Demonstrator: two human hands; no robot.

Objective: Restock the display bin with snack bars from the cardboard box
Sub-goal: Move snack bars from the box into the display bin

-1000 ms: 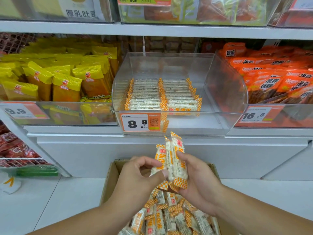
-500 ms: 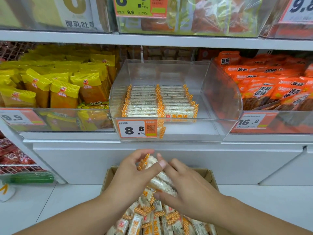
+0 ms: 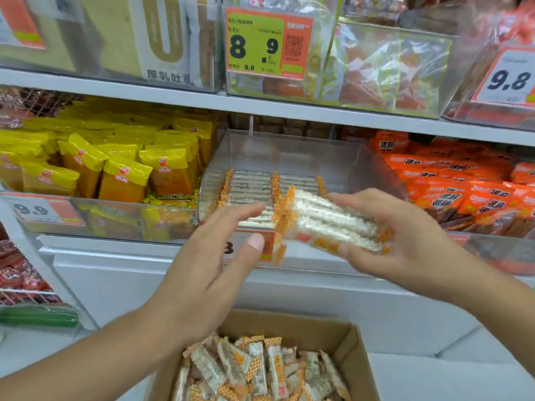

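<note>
While the right hand [image 3: 405, 244] grips a bundle of snack bars [image 3: 330, 224] in front of the clear display bin [image 3: 356, 166], the left hand [image 3: 214, 256] reaches alongside, fingers straight and holding nothing — below, the cardboard box [image 3: 359, 354] holds more bars.

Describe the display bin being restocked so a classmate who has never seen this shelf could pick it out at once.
Find the middle shelf, between the yellow packets and the orange packets. The clear display bin stands there, directly above the open cardboard box. Unlike its heaped neighbours, it holds only two neat flat rows of white, orange-ended snack bars.
</note>
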